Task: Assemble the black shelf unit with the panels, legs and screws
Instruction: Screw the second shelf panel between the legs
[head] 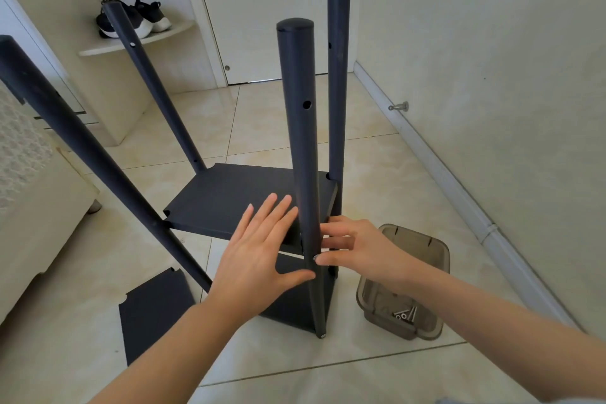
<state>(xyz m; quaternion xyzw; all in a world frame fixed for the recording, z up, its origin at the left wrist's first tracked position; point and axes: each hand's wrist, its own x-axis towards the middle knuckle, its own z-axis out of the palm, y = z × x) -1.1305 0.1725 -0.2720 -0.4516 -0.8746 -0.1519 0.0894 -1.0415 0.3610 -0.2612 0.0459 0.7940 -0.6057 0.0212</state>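
- Shelf unit (229, 200): stood part-built on the floor (377, 157); its near leg (300, 141) is taken as landmark.
- Left hand (262, 252): spread flat, thumb laid against the near leg from the left.
- Right hand (364, 249): fingertips set on the near leg from the right, at a screw (316, 257); whether it is pinched cannot be told.
- Handling: legs are judged stiff, smooth and light; the frame is best steadied low on the near leg, beside the joint.
- Loose panel (154, 308): left of the near leg; box (426, 249): right.

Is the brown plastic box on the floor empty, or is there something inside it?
Not empty. A few silver screws lie on the bottom of the see-through brown box, which has no lid on it.
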